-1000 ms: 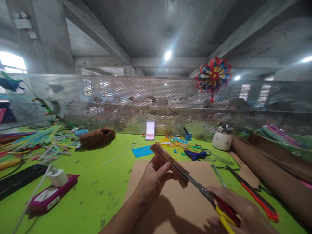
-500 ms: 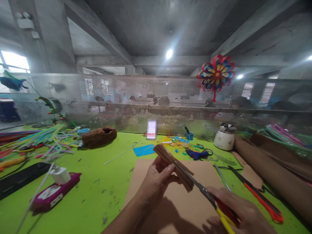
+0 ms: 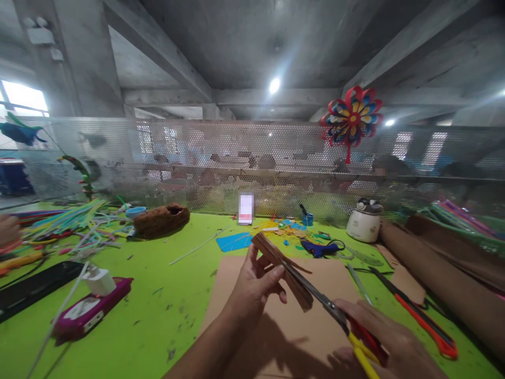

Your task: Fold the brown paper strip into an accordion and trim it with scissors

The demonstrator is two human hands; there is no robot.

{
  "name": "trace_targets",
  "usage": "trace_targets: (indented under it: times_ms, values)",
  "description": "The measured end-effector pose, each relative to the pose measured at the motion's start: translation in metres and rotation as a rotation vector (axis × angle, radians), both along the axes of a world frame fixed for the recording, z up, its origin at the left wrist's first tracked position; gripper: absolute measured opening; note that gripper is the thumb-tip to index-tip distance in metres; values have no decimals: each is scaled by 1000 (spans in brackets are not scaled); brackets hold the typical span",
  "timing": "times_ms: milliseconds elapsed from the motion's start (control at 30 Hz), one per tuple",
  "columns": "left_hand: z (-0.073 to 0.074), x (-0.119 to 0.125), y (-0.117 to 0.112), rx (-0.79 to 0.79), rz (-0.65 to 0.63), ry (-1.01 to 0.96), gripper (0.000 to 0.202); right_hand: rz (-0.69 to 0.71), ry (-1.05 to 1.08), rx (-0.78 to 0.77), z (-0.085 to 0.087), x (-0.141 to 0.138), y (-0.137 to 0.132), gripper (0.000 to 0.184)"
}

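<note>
My left hand [image 3: 256,284] pinches a stack of brown paper strips [image 3: 266,247] between thumb and fingers, tilted down to the right. In my right hand [image 3: 386,337] is a pair of scissors [image 3: 335,310] with red and yellow handles, fingers closed round them. The blades run lengthwise along the stack, and a thin strip of paper curves away on its upper right side. Under both hands lies a sheet of brown paper [image 3: 229,273] on the green table [image 3: 158,316].
A purple power strip [image 3: 90,316] stands at left. Behind are a blue glue gun [image 3: 321,248], blue paper [image 3: 233,242] and a brown log-like piece [image 3: 161,221]. A red-handled cutter [image 3: 426,321] and brown roll [image 3: 445,268] lie right. Another person's hand [image 3: 8,231] shows far left.
The thin strip at the stack's upper edge now stands farther off from it, curving more. Another person's hand has come into view at the far left.
</note>
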State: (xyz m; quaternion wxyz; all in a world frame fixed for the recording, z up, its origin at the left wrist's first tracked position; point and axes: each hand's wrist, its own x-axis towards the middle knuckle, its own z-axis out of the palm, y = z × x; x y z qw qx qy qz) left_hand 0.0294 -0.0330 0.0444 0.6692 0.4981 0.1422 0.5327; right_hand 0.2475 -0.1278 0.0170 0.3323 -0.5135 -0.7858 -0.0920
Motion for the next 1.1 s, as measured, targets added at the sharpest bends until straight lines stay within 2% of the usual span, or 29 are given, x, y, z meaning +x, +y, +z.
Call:
trace_targets:
  times_ms: [133, 433, 633, 767, 933, 1100]
  values:
    - [0, 4, -8, 24, 12, -23, 46, 15, 6, 0, 3, -3, 1, 41]
    - [5, 6, -17, 89, -32, -42, 39, 81, 28, -25, 6, -9, -1, 38]
    - [4, 5, -13, 141, -96, -48, 37, 81, 94, -25, -2, -9, -1, 39]
    - [2, 4, -9, 149, -105, -48, 37, 66, 147, 43, -7, -9, 0, 39]
    - [0, 3, -9, 169, -103, -18, 35, 76, 50, 24, -3, -6, -1, 41]
    - [-3, 3, -8, 201, -113, 20, 33, 37, 85, 95, -4, -8, -1, 42]
